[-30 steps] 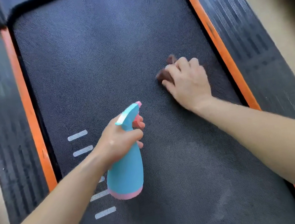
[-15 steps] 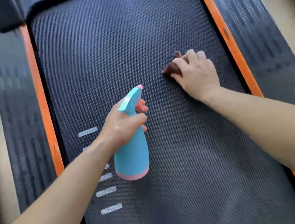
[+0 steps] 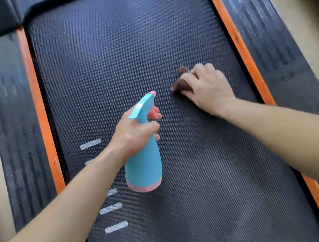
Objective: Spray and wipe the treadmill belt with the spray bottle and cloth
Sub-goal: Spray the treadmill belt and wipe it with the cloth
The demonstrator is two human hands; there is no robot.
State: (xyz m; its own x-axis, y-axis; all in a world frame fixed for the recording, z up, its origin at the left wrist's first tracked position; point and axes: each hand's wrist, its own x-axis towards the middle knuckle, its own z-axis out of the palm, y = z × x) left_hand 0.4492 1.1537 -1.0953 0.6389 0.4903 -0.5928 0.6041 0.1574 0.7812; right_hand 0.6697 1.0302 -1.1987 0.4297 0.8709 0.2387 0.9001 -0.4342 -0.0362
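The dark textured treadmill belt (image 3: 121,53) fills the middle of the head view. My left hand (image 3: 133,135) grips the neck of a blue spray bottle (image 3: 143,164) with a pink base and pink trigger, held above the belt with its nozzle pointing up and away. My right hand (image 3: 208,88) presses a small brown cloth (image 3: 179,84) flat on the belt, right of centre. Most of the cloth is hidden under the fingers. Damp patches darken the belt near the bottom.
Orange strips (image 3: 36,99) run along both sides of the belt, with black ribbed side rails (image 3: 16,135) outside them. White dash marks (image 3: 115,227) sit on the belt's left part. A black motor cover (image 3: 4,18) lies at the top left. Beige floor flanks the treadmill.
The view has shifted, so the treadmill sits further right in the frame. My right hand and cloth slid slightly on the belt. My left hand keeps holding the bottle.
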